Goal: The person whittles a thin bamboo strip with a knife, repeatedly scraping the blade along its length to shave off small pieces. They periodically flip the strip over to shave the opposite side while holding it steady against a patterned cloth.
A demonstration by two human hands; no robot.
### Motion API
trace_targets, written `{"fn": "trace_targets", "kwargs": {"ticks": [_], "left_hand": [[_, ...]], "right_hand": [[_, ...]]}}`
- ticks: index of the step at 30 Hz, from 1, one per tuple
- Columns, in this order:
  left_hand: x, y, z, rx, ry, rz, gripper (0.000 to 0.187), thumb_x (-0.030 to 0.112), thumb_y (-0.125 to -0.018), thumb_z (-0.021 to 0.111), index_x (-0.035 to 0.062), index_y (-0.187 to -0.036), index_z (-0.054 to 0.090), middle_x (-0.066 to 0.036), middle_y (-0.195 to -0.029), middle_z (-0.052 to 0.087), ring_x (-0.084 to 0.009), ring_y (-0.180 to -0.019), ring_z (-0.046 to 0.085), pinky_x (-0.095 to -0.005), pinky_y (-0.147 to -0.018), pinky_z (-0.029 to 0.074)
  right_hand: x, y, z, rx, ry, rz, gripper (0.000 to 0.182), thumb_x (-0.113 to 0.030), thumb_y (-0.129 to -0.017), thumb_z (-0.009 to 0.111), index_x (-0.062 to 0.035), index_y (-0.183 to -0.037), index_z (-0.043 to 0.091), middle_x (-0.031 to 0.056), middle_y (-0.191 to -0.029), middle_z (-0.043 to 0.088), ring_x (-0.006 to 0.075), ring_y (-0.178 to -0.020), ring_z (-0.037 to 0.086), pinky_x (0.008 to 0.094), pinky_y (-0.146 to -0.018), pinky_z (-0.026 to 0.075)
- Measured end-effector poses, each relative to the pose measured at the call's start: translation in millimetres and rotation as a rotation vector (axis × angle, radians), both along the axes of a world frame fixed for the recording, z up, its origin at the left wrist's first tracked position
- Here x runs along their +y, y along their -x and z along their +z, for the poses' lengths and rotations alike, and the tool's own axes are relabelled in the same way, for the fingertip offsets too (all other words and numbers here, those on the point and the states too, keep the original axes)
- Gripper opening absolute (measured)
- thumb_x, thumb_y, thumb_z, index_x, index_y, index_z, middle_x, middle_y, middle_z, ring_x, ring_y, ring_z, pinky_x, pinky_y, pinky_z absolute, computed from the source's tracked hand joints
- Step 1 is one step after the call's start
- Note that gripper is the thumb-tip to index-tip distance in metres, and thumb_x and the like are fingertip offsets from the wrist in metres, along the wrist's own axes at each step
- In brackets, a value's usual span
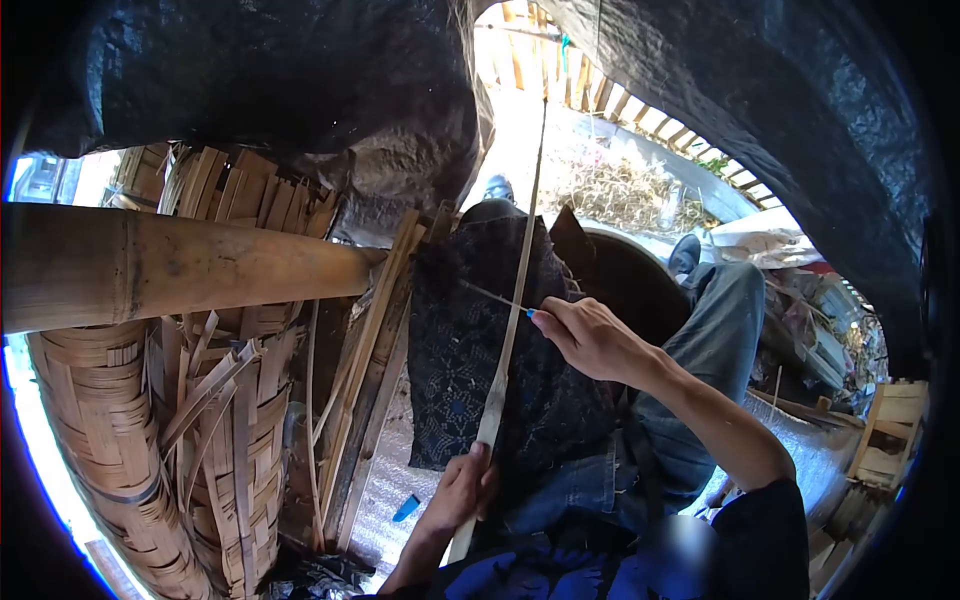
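Note:
A long, pale bamboo strip (pixel 512 350) runs from my waist up over my lap towards the bright opening. My left hand (pixel 462 492) is closed round its lower part, thumb on top. In my right hand (pixel 592 338) is a slim knife (pixel 497 298) with a bit of blue at the handle. Its thin blade points left and crosses the strip, well above my left hand. Most of the handle is hidden by my fingers. Under the strip, a dark patterned cloth (pixel 450 400) covers my thigh.
A thick bamboo pole (pixel 200 265) juts in from the left above woven bamboo pieces (pixel 105 410). Split bamboo slats (pixel 362 420) lean beside my lap. A small blue piece (pixel 406 508) lies on the floor. Black sheeting (pixel 280 70) hangs overhead.

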State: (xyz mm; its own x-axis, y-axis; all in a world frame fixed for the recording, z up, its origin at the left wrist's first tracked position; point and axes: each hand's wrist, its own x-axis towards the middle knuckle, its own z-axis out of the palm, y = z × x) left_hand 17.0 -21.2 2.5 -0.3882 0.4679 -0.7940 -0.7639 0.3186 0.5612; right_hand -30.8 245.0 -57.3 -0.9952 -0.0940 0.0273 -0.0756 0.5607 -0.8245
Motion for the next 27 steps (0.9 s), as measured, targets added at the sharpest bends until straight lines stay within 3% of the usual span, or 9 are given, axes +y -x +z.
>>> {"fn": "trace_targets", "kwargs": {"ticks": [3,10,12,21,23,27], "left_hand": [[1.1,3.1,-3.7,-0.061,-0.028,0.017,0.056,0.052,-0.098,0.024,0.0094,-0.066,0.041,0.000,-0.045,0.037,-0.0095,-0.035,0.036,-0.0229,-0.034,0.031],[11.7,9.2,4.9,0.019,0.069,-0.033,0.055,0.050,-0.098,0.025,0.0086,-0.064,0.040,0.000,-0.047,0.038,-0.0088,-0.037,0.038,-0.0227,-0.034,0.032],[10.2,6.7,3.3,0.021,0.077,-0.027,0.055,0.048,-0.098,0.026,0.0084,-0.064,0.040,0.000,-0.047,0.038,-0.0087,-0.037,0.038,-0.0229,-0.034,0.032],[7.6,4.6,1.0,-0.002,0.061,-0.040,0.055,0.044,-0.100,0.025,0.0085,-0.060,0.037,0.001,-0.047,0.037,-0.0082,-0.037,0.037,-0.0233,-0.035,0.031],[8.6,5.6,3.2,-0.009,0.057,-0.024,0.054,0.042,-0.100,0.026,0.0085,-0.059,0.037,0.001,-0.047,0.036,-0.0079,-0.037,0.038,-0.0232,-0.036,0.031],[5.5,2.3,7.7,-0.031,0.053,-0.023,0.054,0.040,-0.100,0.026,0.0085,-0.058,0.037,0.002,-0.046,0.037,-0.0078,-0.037,0.038,-0.0232,-0.036,0.031]], "right_hand": [[-3.6,-3.9,14.4,-0.167,-0.175,-0.057,0.038,-0.033,-0.096,0.047,-0.0011,-0.075,0.052,0.0147,-0.050,0.052,0.0305,-0.043,0.055,0.0391,-0.043,0.044],[-4.9,-14.6,6.9,-0.140,-0.283,-0.031,0.040,-0.035,-0.094,0.050,-0.0024,-0.072,0.051,0.0128,-0.046,0.051,0.0285,-0.040,0.056,0.0391,-0.039,0.044],[-9.4,-10.9,7.6,-0.230,-0.329,-0.036,0.037,-0.032,-0.094,0.051,-0.0019,-0.073,0.051,0.0159,-0.048,0.051,0.0352,-0.047,0.057,0.0430,-0.043,0.046],[-2.8,11.1,-4.0,-0.331,-0.228,-0.050,0.039,-0.032,-0.095,0.049,-0.0009,-0.071,0.052,0.0182,-0.050,0.052,0.0372,-0.047,0.056,0.0431,-0.041,0.043],[3.8,20.6,-12.2,-0.331,-0.225,-0.047,0.040,-0.031,-0.095,0.048,-0.0009,-0.069,0.052,0.0184,-0.050,0.051,0.0369,-0.046,0.055,0.0424,-0.041,0.041],[22.1,37.7,-27.3,-0.230,-0.225,-0.011,0.047,-0.036,-0.097,0.044,-0.0026,-0.064,0.051,0.0133,-0.045,0.050,0.0285,-0.037,0.052,0.0404,-0.039,0.043]]}}
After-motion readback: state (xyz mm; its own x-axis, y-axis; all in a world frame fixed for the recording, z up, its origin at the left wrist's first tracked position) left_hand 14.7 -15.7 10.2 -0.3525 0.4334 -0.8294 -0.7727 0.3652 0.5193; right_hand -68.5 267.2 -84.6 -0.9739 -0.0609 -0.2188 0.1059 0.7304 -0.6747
